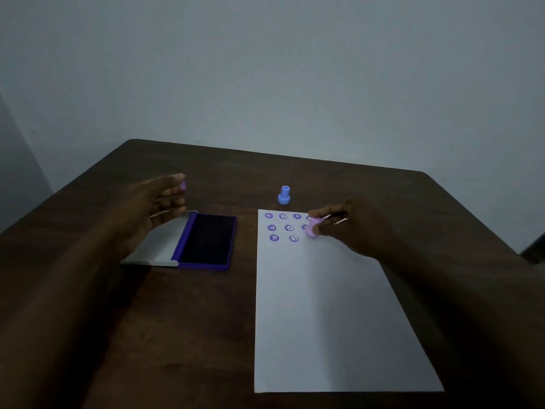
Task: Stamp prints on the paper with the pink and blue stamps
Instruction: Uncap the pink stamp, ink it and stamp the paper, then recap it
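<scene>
A dark wooden table [182, 320] stands against a pale wall, and the light is dim. Toward its left side lies an open ink pad [206, 240], its grey lid [160, 242] folded flat to the left and the dark purple pad showing in the tray. The left hand [153, 202] hovers over the far end of that lid, palm turned inward, fingers loosely spread and curled around nothing; one fingertip [183, 185] carries a purple ink stain. The forearm runs back to the near left corner of the table.

Near the far edge, about mid-table, the blue stamp [284, 195] stands upright on the bare wood, just beyond the far left corner of the paper [324, 320]. The white sheet lies lengthwise from there to the near edge. Its far end carries rows of purple prints [283, 227], some smiley faces and some flower-like rings.

At the right end of those rows the right hand [354, 224] pinches the pink stamp [312, 230] between thumb and fingers, with its base down on the paper. The stamp and the fingers hide part of two prints. The right forearm crosses the sheet's right edge toward the near right corner
</scene>
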A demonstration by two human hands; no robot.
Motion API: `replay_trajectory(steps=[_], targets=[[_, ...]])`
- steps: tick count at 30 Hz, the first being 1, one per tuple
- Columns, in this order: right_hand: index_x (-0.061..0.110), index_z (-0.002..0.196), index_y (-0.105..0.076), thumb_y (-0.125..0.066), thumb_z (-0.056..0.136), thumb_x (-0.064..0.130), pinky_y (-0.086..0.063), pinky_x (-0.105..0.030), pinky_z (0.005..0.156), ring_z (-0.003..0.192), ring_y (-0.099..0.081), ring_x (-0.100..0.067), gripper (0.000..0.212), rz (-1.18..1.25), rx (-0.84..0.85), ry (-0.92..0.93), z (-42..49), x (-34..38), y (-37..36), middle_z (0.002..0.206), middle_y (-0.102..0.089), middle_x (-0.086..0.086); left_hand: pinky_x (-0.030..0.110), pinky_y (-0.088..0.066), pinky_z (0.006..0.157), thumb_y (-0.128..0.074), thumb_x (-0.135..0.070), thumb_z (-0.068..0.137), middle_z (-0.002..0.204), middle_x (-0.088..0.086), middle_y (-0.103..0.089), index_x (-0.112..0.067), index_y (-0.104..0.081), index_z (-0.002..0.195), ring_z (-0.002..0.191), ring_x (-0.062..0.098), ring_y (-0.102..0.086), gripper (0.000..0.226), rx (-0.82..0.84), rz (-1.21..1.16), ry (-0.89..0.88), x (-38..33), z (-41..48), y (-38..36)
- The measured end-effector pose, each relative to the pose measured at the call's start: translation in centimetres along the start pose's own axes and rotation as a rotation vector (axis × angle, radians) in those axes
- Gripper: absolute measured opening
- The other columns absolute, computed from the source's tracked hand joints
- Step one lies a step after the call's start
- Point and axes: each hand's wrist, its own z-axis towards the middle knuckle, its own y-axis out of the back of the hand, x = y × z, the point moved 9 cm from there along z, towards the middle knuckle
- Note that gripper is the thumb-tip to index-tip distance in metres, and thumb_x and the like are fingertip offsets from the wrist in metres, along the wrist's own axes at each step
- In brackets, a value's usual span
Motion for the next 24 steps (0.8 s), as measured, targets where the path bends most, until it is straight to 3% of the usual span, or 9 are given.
replay_trajectory(steps=[4,8,13,20,24], targets=[[0.026,0.097,-0.079,-0.084,0.072,0.028,-0.041,-0.008,0.063,0.070,-0.064,-0.004,0.025,-0.047,0.003,-0.007,-0.07,-0.72,-0.36,0.081,-0.078,0.001,0.029,-0.050,0.076,-0.068,-0.043,0.061,0.102,0.003,-0.065,-0.022,-0.066,0.103,0.094,0.016,-0.062,0.046,-0.002,0.010,0.004,0.10,-0.07,0.02],[0.024,0.097,-0.079,-0.084,0.073,0.026,-0.039,-0.003,0.060,0.071,-0.064,-0.006,0.024,-0.049,-0.010,0.015,-0.20,-0.78,-0.27,0.080,-0.078,-0.002,0.029,-0.050,0.076,-0.067,-0.041,0.063,0.102,0.002,-0.064,-0.022,-0.066,0.102,0.093,0.016,-0.061,0.043,-0.006,0.007,0.008,0.09,-0.12,-0.04],[0.026,0.097,-0.079,-0.084,0.073,0.029,-0.039,-0.003,0.059,0.068,-0.064,-0.005,0.025,-0.073,-0.006,0.018,-0.28,-0.68,-0.35,0.079,-0.078,0.001,0.029,-0.050,0.074,-0.063,-0.032,0.086,0.100,0.002,-0.065,-0.022,-0.066,0.102,0.092,0.015,-0.062,0.019,-0.036,0.018,0.008,0.17,0.09,0.29],[0.028,0.099,-0.079,-0.083,0.074,0.031,-0.040,-0.008,0.062,0.083,-0.069,-0.012,0.026,-0.074,0.024,-0.008,-0.43,-0.87,-1.03,0.081,-0.077,0.005,0.030,-0.050,0.077,-0.064,-0.032,0.084,0.103,0.002,-0.065,-0.022,-0.067,0.101,0.094,0.016,-0.062,0.020,-0.039,0.020,0.007,0.16,-0.10,0.32],[0.022,0.098,-0.079,-0.083,0.075,0.025,-0.039,-0.003,0.061,0.073,-0.065,-0.005,0.024,-0.116,0.004,0.019,-0.35,-0.53,-1.09,0.080,-0.073,0.007,0.029,-0.050,0.075,-0.063,-0.033,0.086,0.101,0.001,-0.065,-0.023,-0.066,0.099,0.093,0.015,-0.062,0.017,-0.035,0.030,0.004,0.18,-0.04,0.22]])
